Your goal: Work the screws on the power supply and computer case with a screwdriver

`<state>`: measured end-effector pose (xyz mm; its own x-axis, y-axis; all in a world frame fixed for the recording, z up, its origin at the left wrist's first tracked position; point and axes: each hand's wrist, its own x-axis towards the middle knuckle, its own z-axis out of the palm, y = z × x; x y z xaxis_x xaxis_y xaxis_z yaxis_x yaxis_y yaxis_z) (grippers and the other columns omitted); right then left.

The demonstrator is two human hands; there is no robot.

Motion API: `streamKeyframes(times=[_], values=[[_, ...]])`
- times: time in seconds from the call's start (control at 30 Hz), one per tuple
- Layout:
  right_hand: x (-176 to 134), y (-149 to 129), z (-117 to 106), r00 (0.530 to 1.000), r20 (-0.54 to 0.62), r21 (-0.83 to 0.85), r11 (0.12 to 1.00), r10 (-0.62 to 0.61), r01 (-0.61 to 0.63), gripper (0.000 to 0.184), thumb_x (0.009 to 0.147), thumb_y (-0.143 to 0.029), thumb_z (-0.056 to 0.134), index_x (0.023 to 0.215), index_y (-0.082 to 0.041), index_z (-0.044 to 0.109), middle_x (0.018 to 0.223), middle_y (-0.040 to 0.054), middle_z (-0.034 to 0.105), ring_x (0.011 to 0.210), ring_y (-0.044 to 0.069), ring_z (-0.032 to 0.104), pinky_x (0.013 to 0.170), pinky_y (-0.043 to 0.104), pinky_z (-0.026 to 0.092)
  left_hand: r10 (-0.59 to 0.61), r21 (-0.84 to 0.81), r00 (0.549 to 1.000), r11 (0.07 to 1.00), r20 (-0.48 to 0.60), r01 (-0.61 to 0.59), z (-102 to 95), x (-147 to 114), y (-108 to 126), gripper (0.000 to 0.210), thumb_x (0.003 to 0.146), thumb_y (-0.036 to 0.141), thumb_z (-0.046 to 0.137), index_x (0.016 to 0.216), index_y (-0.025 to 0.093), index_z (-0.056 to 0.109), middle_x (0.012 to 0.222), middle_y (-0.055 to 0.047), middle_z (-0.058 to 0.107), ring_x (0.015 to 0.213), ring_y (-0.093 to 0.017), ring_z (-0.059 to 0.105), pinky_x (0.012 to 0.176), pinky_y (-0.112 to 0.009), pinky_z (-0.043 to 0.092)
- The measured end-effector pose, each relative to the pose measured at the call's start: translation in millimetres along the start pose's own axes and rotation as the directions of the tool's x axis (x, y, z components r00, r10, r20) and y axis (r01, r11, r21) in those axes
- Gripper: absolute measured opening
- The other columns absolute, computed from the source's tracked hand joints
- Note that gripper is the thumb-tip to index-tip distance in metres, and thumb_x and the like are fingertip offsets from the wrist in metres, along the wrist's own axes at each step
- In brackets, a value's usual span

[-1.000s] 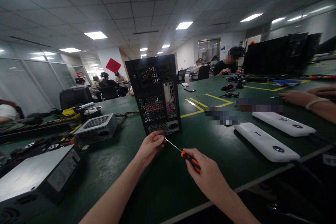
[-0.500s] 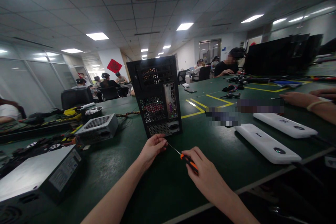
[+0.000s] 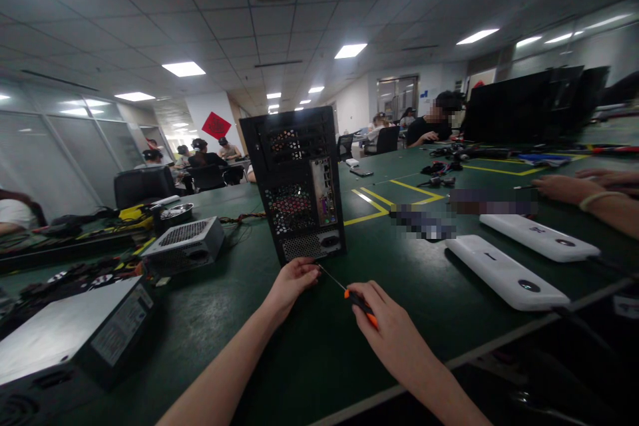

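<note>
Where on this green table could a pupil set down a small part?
Bare tabletop shows between the left forearm and the nearer power supply, and between the computer case and the nearer white device. Crowded: the left side, with a farther power supply and a heap of dark parts.

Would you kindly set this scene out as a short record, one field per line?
Left hand: fingers together at the tip of the screwdriver; anything held there is too small to tell
Right hand: gripping the screwdriver's black-and-orange handle
Centre: black computer tower case, upright, rear panel facing the camera
Left side: a nearer power supply unit and a farther one
Right side: two white oblong devices, another person's hand beyond them
Surface: green tabletop with yellow markings
</note>
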<state>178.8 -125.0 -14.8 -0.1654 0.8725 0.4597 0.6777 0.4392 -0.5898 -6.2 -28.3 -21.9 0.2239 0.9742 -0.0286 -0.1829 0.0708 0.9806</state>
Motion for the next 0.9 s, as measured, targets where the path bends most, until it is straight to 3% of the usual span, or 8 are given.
streamKeyframes(times=[0.13, 0.3, 0.57, 0.73, 0.9], values=[[4.6, 2.8, -1.0, 0.999, -0.030, -0.009, 0.999, 0.031, -0.031, 0.025, 0.081, -0.013, 0.037, 0.102, -0.021, 0.049, 0.096, 0.0045, 0.053, 0.080, 0.015, 0.057, 0.072, 0.031, 0.046, 0.022, 0.023, 0.998, 1.000, -0.055, -0.020, -0.7, 2.8, -1.8, 0.026, 0.067, 0.016, 0.066, 0.090, 0.012, 0.055, 0.087, -0.009, 0.061, 0.077, -0.014, 0.059, 0.069, -0.026, 0.047], [18.6, -1.1, -10.2, 0.998, 0.027, -0.114, 0.992, 0.048, -0.045, 0.026, 0.081, -0.012, 0.038, 0.103, -0.019, 0.049, 0.096, 0.0060, 0.052, 0.077, 0.016, 0.057, 0.069, 0.031, 0.047, 0.065, 0.116, 0.995, 0.992, -0.081, -0.055, 2.9, 0.8, 0.5, 0.028, 0.066, 0.019, 0.067, 0.091, 0.012, 0.055, 0.087, -0.009, 0.060, 0.075, -0.014, 0.059, 0.065, -0.025, 0.046], [35.5, -3.4, -11.5, 0.999, 0.006, -0.178, 0.983, 0.052, -0.050, 0.025, 0.080, -0.010, 0.039, 0.101, -0.018, 0.050, 0.095, 0.0064, 0.052, 0.073, 0.016, 0.057, 0.065, 0.029, 0.047, 0.109, 0.195, 0.993, 0.976, -0.038, -0.100, 3.8, -0.9, 2.5, 0.024, 0.067, 0.020, 0.065, 0.088, 0.012, 0.056, 0.087, -0.008, 0.060, 0.071, -0.013, 0.059, 0.060, -0.023, 0.045], [36.4, -2.2, -7.4, 0.999, -0.021, -0.159, 0.987, 0.026, -0.029, 0.025, 0.079, -0.009, 0.039, 0.100, -0.019, 0.050, 0.093, 0.0056, 0.053, 0.074, 0.015, 0.058, 0.066, 0.028, 0.047, 0.072, 0.139, 0.997, 0.988, -0.039, -0.066, 10.1, 10.3, 4.4, 0.025, 0.069, 0.020, 0.063, 0.092, 0.013, 0.057, 0.091, -0.010, 0.060, 0.071, -0.013, 0.059, 0.060, -0.023, 0.044], [35.3, -0.8, -4.4, 1.000, -0.011, -0.170, 0.985, 0.027, -0.028, 0.026, 0.080, -0.008, 0.038, 0.100, -0.019, 0.050, 0.093, 0.0057, 0.052, 0.076, 0.015, 0.057, 0.068, 0.028, 0.046, -0.054, 0.078, 0.999, 0.995, -0.004, 0.054, 23.8, 21.1, 5.7, 0.019, 0.073, 0.016, 0.056, 0.092, 0.011, 0.055, 0.094, -0.011, 0.060, 0.068, -0.012, 0.060, 0.060, -0.024, 0.045]])
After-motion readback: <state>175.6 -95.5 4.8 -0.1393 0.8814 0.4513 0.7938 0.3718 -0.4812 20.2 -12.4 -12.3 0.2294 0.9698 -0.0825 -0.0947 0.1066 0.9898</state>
